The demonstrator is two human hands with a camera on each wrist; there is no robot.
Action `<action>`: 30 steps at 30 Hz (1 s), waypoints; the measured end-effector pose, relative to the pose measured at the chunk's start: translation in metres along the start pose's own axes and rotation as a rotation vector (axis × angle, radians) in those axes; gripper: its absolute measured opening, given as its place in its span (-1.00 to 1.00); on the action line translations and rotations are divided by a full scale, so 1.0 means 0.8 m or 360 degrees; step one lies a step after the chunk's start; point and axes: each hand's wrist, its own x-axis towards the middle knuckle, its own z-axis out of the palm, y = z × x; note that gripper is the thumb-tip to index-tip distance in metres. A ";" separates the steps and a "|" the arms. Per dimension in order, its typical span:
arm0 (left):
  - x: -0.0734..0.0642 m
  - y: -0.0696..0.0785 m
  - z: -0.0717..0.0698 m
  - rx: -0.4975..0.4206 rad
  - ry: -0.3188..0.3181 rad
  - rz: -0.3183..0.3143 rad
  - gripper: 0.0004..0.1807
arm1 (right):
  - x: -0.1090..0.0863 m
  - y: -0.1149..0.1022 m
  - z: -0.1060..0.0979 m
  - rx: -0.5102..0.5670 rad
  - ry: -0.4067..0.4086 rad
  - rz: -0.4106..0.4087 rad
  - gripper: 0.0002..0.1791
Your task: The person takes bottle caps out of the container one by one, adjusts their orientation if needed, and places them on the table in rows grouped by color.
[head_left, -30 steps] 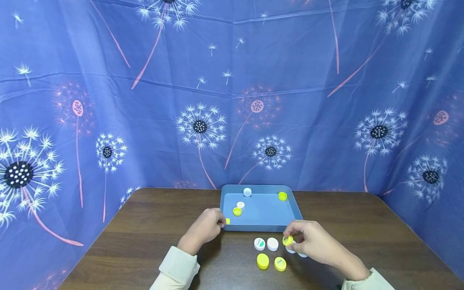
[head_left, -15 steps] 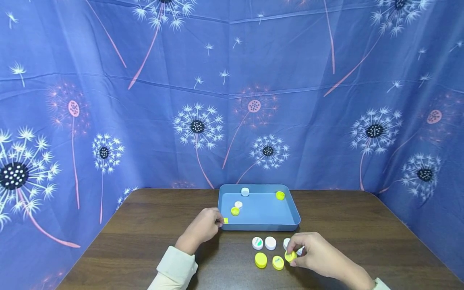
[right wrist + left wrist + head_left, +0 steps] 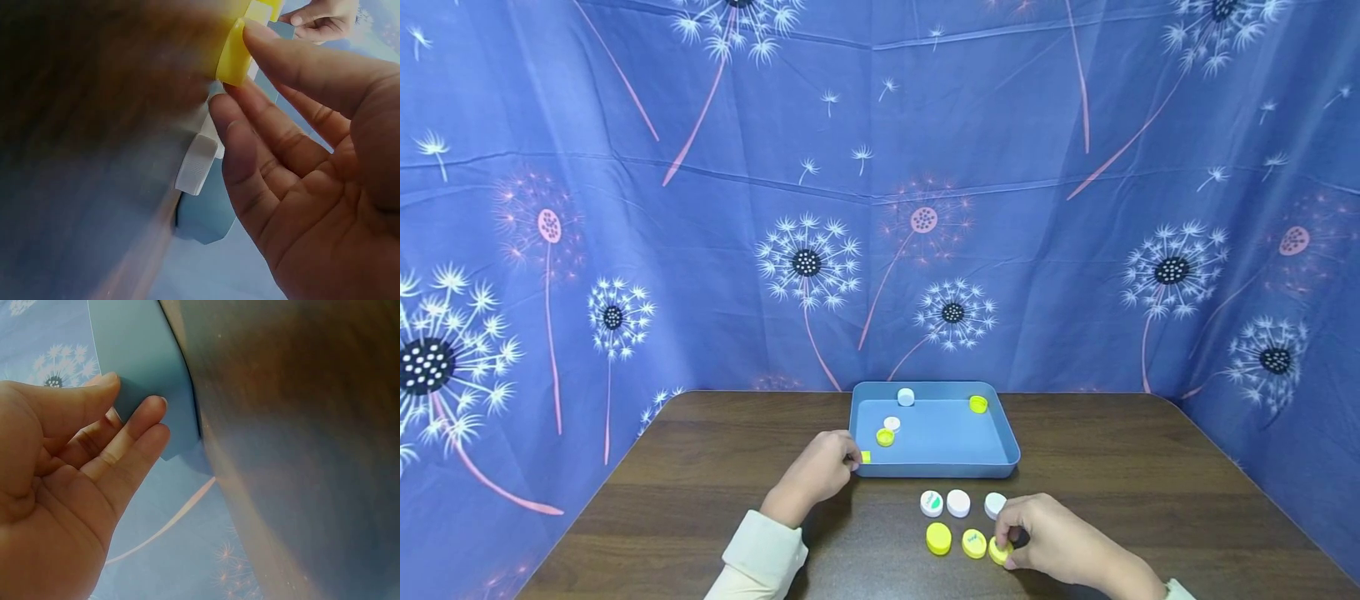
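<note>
My right hand pinches a yellow bottle cap between thumb and fingers, right at the table top. That cap sits at the right end of a row with two other yellow caps, one plain and one with dark print. Behind them lie white caps: one with a green mark, a plain one and another beside my right fingers. A further white cap shows below my fingers in the right wrist view. My left hand grips the near left corner of the blue tray.
Inside the tray are two white caps, one at the back wall and one further forward, plus yellow caps at the right, left and near left corner. A blue dandelion-print cloth hangs behind the wooden table.
My right hand has brought the yellow cap toward me, from over the white caps down to the end of the yellow row. The left hand stays at the tray corner.
</note>
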 end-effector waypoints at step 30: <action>-0.003 0.001 0.000 -0.0036 -0.0012 -0.0034 -0.82 | -0.002 -0.002 0.002 -0.0072 0.0000 0.0033 -0.70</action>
